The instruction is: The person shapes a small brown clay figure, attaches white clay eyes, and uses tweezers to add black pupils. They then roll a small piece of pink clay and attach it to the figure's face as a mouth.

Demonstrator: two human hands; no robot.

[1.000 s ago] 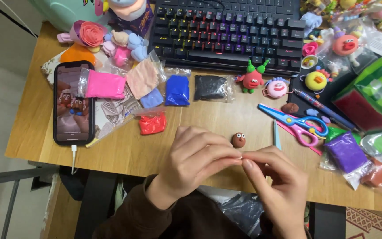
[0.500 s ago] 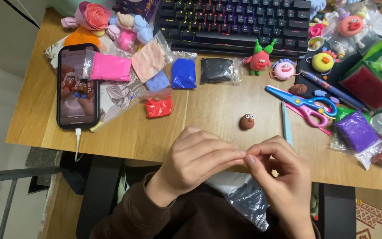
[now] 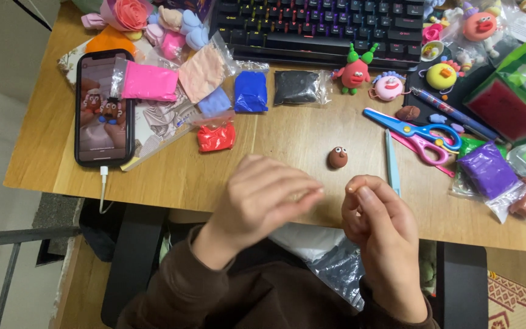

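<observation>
Left hand (image 3: pixel 269 198): lower centre, fingers extended together, holding nothing.
Right hand (image 3: pixel 375 213): grip pinching small orange clay bit (image 3: pixel 352 188).
Brown clay balls with eyes (image 3: pixel 337 157): one, on tabletop (image 3: pixel 287 146).
Scissors (image 3: pixel 418 131): one pair.

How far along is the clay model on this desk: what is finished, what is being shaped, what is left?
Done: a small brown clay ball with eyes sits on the desk. In hand: the right hand pinches a tiny orange bit; the left hand is open beside it. Left: that bit is not yet attached.
</observation>
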